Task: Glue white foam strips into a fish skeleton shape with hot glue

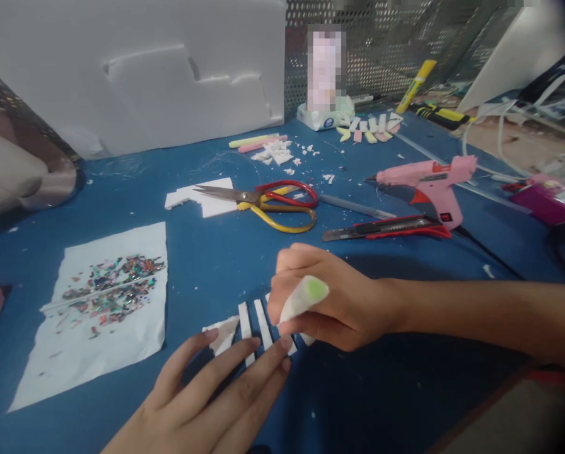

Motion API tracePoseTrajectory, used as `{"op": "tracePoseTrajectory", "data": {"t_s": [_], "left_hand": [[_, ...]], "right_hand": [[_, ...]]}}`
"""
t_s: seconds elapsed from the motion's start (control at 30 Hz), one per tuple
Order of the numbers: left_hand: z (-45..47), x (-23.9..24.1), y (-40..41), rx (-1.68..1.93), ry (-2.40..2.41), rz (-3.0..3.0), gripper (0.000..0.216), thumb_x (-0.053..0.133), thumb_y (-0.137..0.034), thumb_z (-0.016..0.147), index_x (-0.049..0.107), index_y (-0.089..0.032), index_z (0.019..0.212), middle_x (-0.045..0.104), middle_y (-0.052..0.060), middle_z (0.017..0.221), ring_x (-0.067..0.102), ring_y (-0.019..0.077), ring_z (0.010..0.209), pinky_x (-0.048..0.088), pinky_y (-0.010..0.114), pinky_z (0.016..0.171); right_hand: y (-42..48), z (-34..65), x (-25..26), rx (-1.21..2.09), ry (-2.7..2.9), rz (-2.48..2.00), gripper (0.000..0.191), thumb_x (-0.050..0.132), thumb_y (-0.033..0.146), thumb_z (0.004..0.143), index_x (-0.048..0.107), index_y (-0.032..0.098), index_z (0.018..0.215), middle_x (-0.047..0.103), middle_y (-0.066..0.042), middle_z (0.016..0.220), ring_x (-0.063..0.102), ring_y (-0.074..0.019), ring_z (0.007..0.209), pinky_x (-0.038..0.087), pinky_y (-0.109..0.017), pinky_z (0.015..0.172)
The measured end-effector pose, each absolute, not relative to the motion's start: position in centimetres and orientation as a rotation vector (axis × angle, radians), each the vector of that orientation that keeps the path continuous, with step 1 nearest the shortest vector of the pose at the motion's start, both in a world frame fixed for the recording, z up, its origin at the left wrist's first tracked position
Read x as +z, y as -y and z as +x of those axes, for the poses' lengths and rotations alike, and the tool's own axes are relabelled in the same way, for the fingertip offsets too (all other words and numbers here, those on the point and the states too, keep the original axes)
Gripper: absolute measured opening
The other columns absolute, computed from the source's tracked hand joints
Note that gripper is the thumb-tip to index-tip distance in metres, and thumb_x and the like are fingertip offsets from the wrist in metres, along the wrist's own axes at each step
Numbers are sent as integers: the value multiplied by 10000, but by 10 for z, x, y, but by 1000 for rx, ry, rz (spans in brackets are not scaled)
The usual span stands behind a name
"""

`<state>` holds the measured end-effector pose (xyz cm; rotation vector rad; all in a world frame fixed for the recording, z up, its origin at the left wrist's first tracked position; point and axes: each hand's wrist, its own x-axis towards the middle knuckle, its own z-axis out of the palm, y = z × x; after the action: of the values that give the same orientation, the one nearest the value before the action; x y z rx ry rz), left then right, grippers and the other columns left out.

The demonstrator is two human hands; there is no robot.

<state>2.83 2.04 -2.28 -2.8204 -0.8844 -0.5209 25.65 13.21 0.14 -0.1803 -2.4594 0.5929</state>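
Note:
My right hand (325,302) is closed round a white marker (294,302) with a light green end. Its tip is hidden behind my fingers, over the thin white strips (263,323) on the blue table. My left hand (216,391) lies with fingers spread, its fingertips resting on several of these strips and on a white wedge-shaped piece (224,334). Beyond my hands are scissors (263,200) with red and yellow handles, partly on a white foam offcut (211,197). A red and black box cutter (386,228) lies just past my right hand.
On the left, a white sheet (46,372) carries shiny coloured flakes. A pink glue gun (429,176) stands at the right, its cord trailing behind my right forearm. Farther back are white scraps (275,151), a row of coloured pieces (370,129) and a yellow marker (417,85).

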Motion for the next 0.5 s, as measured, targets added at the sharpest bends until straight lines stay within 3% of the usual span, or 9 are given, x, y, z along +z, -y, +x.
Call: {"op": "tracePoseTrajectory", "data": {"t_s": [0.5], "left_hand": [[26, -20, -23, -504, 833, -2820, 378, 490, -439, 948, 622, -229, 1233, 537, -45, 1408, 477, 185, 1189, 45, 432, 1216]], "right_hand": [[-130, 259, -2, 510, 2429, -113, 193, 397, 254, 1004, 532, 151, 913, 636, -26, 841, 428, -139, 754, 405, -302, 799]]}}
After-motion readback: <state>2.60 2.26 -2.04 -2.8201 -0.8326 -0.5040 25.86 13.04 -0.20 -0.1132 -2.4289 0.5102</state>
